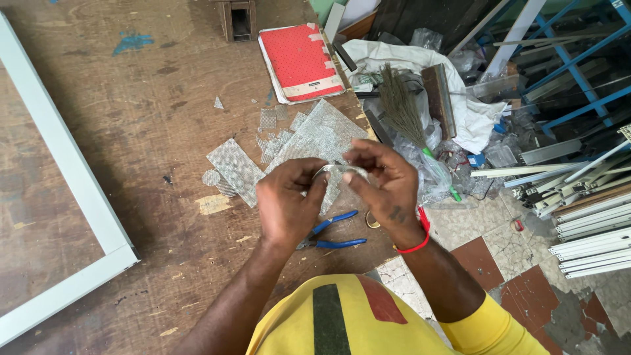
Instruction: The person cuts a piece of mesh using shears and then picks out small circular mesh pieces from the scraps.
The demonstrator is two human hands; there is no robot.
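**Both hands on a small metal ring above the bench**

My left hand (286,204) and my right hand (384,187) meet over the near edge of the wooden bench (131,131), fingers closed narrowly on a small silvery ring (335,172) pinched between them; whether mesh is fitted into it I cannot tell. A red band (420,238) circles my right wrist. Directly below the ring, on the bench, lie blue-handled pliers (332,233), partly hidden by my left hand. Just behind the ring spread cut sheets of grey wire mesh (309,135), with smaller offcuts and a mesh disc (211,177) to their left. Farther behind the ring rests a red notebook (299,62). To the ring's right, past the bench edge, stands a straw brush (401,108) among clear plastic. Far left of the ring runs a white frame (66,171).
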